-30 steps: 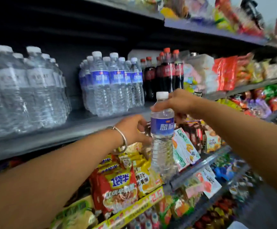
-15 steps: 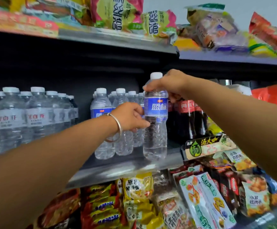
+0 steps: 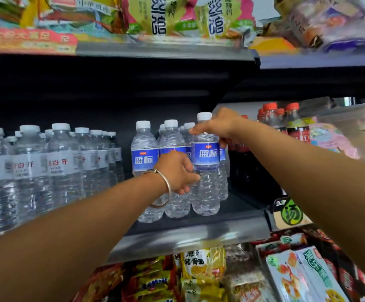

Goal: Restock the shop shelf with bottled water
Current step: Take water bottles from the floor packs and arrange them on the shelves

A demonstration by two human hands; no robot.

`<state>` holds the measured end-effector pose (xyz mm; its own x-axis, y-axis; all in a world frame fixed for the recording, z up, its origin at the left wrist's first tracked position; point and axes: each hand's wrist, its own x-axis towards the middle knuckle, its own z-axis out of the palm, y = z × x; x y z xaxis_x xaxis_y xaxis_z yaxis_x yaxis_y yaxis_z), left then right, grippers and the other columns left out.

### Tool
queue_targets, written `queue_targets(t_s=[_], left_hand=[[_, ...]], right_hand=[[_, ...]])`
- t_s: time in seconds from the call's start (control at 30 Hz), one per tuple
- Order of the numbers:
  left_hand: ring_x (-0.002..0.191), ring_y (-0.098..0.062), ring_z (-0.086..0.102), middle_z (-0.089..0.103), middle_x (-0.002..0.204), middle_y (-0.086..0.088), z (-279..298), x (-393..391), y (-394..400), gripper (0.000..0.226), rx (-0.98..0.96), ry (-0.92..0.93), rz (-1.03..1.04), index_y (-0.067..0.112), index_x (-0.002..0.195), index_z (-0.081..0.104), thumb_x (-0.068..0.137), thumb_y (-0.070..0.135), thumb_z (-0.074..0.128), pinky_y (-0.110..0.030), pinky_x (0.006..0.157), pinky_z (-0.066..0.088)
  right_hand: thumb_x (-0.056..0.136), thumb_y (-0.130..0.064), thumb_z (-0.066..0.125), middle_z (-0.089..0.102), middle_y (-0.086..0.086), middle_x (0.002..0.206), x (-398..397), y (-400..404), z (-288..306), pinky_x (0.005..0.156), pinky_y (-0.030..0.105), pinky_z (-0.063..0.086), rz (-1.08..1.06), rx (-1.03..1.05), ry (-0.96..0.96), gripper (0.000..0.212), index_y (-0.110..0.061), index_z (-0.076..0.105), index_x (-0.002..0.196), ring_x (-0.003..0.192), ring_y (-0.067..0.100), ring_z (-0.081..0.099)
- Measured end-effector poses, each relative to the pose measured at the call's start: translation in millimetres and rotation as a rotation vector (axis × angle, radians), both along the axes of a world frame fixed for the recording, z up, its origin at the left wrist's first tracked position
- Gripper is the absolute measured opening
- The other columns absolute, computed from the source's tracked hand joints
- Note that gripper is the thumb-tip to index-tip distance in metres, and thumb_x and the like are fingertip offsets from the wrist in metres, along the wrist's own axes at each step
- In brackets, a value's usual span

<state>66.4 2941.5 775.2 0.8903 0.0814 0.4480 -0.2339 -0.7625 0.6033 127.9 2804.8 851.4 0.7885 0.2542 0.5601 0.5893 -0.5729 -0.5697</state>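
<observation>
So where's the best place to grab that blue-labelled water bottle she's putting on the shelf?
Take the clear blue-labelled plastic water bottle by its narrow shoulder under the white cap, from the front right, as the right hand does: neighbours crowd its left.

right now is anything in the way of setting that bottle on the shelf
Nothing visible. The bottle, gripped by the right hand, stands at the shelf front beside the other blue-label bottles. The left hand steadies it.

Two bare forearms, no sleeves in view. The left wrist wears one thin, plain silver bangle [image 3: 163,188] — a smooth, loose metal ring. The right hand [image 3: 219,125] and wrist wear nothing — no rings visible.
</observation>
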Motion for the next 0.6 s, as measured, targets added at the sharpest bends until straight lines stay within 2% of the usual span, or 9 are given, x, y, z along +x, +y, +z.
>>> queue_targets(t_s=[0.07,0.13,0.23,0.3,0.43,0.53,0.6], left_hand=[[0.044,-0.013,0.057,0.062,0.065,-0.013,-4.0,0.4,1.6,0.018,0.018,0.028,0.012,0.011,0.078,0.052,0.082,0.010,0.069,-0.019,0.041,0.049],[0.045,-0.014,0.057,0.062,0.065,-0.014,-7.8,-0.3,2.8,0.017,0.024,0.048,0.015,0.010,0.077,0.052,0.082,0.008,0.068,-0.019,0.041,0.049],[0.045,-0.016,0.057,0.061,0.068,-0.015,-12.5,1.5,4.9,0.018,-0.004,0.071,0.011,0.011,0.077,0.051,0.083,0.005,0.067,-0.022,0.041,0.050],[0.044,-0.014,0.057,0.060,0.066,-0.013,-16.0,3.7,6.0,0.019,-0.024,0.092,0.003,0.012,0.077,0.050,0.083,0.004,0.066,-0.023,0.042,0.050],[0.039,-0.009,0.057,0.060,0.065,-0.010,-21.8,5.0,7.0,0.021,-0.046,0.122,-0.023,0.013,0.075,0.049,0.084,0.002,0.064,-0.023,0.041,0.050],[0.050,-0.016,0.060,0.062,0.071,-0.014,-25.1,7.0,8.1,0.019,-0.007,0.116,-0.014,0.013,0.077,0.051,0.083,0.005,0.067,-0.025,0.048,0.054],[0.057,-0.018,0.063,0.064,0.072,-0.013,-26.8,8.2,8.8,0.018,0.025,0.090,0.009,0.013,0.078,0.052,0.082,0.008,0.069,-0.026,0.053,0.055]], right_hand=[[0.067,-0.046,0.079,0.043,0.003,0.053,4.5,5.0,-4.6,0.033,0.014,0.029,0.000,-0.026,0.007,0.050,-0.012,0.043,0.064,0.034,0.015,0.042],[0.067,-0.049,0.078,0.042,0.002,0.054,10.4,10.6,-6.1,0.040,0.019,0.034,0.005,-0.027,0.006,0.051,-0.013,0.042,0.064,0.036,0.015,0.043],[0.069,-0.052,0.076,0.044,0.001,0.056,18.6,19.2,-7.6,0.046,0.022,0.039,-0.014,-0.012,-0.001,0.048,-0.012,0.050,0.069,0.040,0.016,0.049],[0.071,-0.053,0.073,0.047,0.001,0.059,21.4,23.7,-8.9,0.048,0.023,0.043,-0.034,-0.005,-0.008,0.046,-0.010,0.056,0.076,0.042,0.016,0.053],[0.075,-0.055,0.070,0.054,0.002,0.067,26.5,28.1,-10.7,0.061,0.026,0.051,-0.065,0.000,-0.018,0.046,-0.011,0.057,0.080,0.048,0.017,0.057],[0.076,-0.060,0.065,0.056,0.002,0.067,28.9,28.4,-12.7,0.068,0.030,0.053,-0.069,-0.032,-0.034,0.050,-0.011,0.055,0.080,0.056,0.018,0.060],[0.076,-0.063,0.063,0.056,0.004,0.062,29.9,27.0,-15.9,0.062,0.029,0.049,-0.072,-0.031,-0.040,0.054,-0.011,0.053,0.072,0.058,0.018,0.058]])
